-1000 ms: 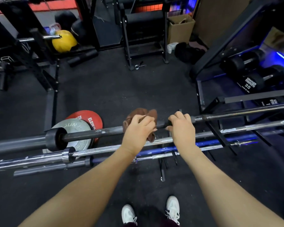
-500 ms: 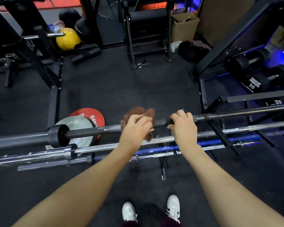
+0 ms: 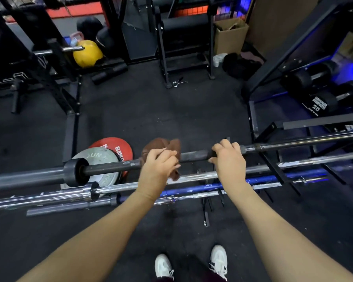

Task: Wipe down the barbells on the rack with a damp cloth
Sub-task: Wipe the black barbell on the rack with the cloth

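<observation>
left hand [image 3: 158,169] curled round brown cloth [image 3: 161,146], cloth wrapped on the top dark barbell [image 3: 110,166] at frame centre. right hand [image 3: 228,159] grips the same bar bare, just at 3 o'clock of the cloth. chrome barbell [image 3: 192,178] and blue barbell [image 3: 261,179] racked below, toward 6 o'clock. grey plate [image 3: 102,159] and red plate [image 3: 110,144] on floor at 9 o'clock of the cloth.

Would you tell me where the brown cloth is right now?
In the head view, the brown cloth sits just left of centre, wrapped over the top dark barbell under the left hand, with the right hand gripping the same bar beside it.
</observation>
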A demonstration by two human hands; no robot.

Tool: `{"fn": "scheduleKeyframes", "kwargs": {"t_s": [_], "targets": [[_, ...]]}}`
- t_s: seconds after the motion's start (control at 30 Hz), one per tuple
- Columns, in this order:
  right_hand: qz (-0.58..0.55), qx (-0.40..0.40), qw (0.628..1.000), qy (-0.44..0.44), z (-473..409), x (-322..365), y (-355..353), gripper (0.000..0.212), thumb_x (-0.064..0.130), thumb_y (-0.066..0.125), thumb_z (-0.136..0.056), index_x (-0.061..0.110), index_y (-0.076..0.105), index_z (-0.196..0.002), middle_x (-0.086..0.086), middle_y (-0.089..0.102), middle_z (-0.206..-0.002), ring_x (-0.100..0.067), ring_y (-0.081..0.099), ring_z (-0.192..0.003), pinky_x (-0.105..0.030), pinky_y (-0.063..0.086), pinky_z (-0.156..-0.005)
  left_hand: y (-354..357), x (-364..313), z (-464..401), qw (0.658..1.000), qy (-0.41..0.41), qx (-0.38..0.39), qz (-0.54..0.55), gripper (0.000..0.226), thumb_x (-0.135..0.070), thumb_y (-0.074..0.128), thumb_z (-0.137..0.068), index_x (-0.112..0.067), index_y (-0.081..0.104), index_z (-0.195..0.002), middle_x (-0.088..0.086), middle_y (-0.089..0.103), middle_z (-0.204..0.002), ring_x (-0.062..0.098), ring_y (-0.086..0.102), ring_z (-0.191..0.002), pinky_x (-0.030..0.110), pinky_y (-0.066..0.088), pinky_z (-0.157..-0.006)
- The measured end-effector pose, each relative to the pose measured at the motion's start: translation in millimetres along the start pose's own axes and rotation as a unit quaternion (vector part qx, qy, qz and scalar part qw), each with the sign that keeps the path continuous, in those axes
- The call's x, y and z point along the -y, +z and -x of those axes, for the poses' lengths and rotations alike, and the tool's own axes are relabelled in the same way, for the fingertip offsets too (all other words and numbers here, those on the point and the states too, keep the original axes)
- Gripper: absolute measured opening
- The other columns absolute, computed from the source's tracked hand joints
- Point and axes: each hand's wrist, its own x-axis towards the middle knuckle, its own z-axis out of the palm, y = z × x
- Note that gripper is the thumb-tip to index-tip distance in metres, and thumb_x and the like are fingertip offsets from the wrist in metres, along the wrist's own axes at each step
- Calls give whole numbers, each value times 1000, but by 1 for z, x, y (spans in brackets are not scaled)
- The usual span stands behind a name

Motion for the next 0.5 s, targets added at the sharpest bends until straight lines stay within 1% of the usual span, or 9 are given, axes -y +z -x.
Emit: {"fn": "scheduleKeyframes", "kwargs": {"t_s": [0.03,0.1,0.17,0.27,0.33,0.37,0.43,0.47,0.5], "targets": [[3,-2,1000,0,1,0,1,15,18,60,-91,9,59,-103,-2,51,-109,-23,40,-105,-30,34,-61,3,-8,-13,999,-10,17,31,26,-27,49,-85,-13,71,-84,-1,63,-104,17,46,-103,40,40,-89],[15,-16,1000,3,1,-2,5,10,13,61,-89,10,59,-98,-2,51,-105,-23,41,-101,-29,32,-57,2,-27,-46,998,20,-13,54,11,-24,62,-73,-15,68,-70,-2,68,-86,9,40,-88,24,37,-80],[25,-22,999,8,1,-5,6,9,9,63,-87,11,58,-95,-1,50,-102,-23,40,-98,-29,30,-55,-8,-43,-66,996,51,-26,62,10,-26,66,-66,-16,66,-64,-3,67,-77,7,35,-80,20,33,-75],[10,-13,1000,2,1,-8,3,12,17,64,-88,11,59,-98,-1,51,-103,-22,40,-100,-29,31,-56,-18,-22,-35,994,47,7,100,17,-24,60,-75,-11,69,-70,2,70,-85,8,40,-87,12,31,-86],[-4,0,1000,-3,1,-8,0,17,22,62,-90,10,60,-102,-1,51,-107,-22,39,-103,-29,32,-59,-31,4,-5,992,-10,17,129,11,-16,64,-77,-7,71,-75,5,70,-94,2,45,-98,7,29,-93],[-3,2,1000,-5,2,-8,-1,18,23,61,-91,10,59,-104,-1,51,-108,-21,39,-103,-29,31,-59,-36,19,9,991,-38,8,127,4,-7,69,-76,-5,72,-78,7,69,-99,1,47,-104,5,25,-97],[0,-1,1000,-4,2,-6,-1,16,21,59,-93,10,59,-104,0,51,-108,-21,38,-103,-29,30,-59,-45,29,21,993,-71,23,88,11,4,71,-75,-3,73,-84,10,67,-105,16,53,-108,6,16,-101],[-4,-3,1000,-5,2,-4,0,15,20,58,-93,9,59,-104,0,51,-108,-21,39,-103,-29,30,-59,-43,26,20,993,-85,27,81,8,1,69,-77,-3,73,-83,10,68,-103,20,53,-104,6,14,-101],[-8,-4,1000,-7,2,-3,0,15,19,58,-92,9,60,-103,-1,51,-108,-21,39,-103,-29,31,-58,-40,18,13,993,-82,21,83,6,-5,67,-76,-4,72,-79,8,69,-97,18,51,-98,4,14,-99]]}}
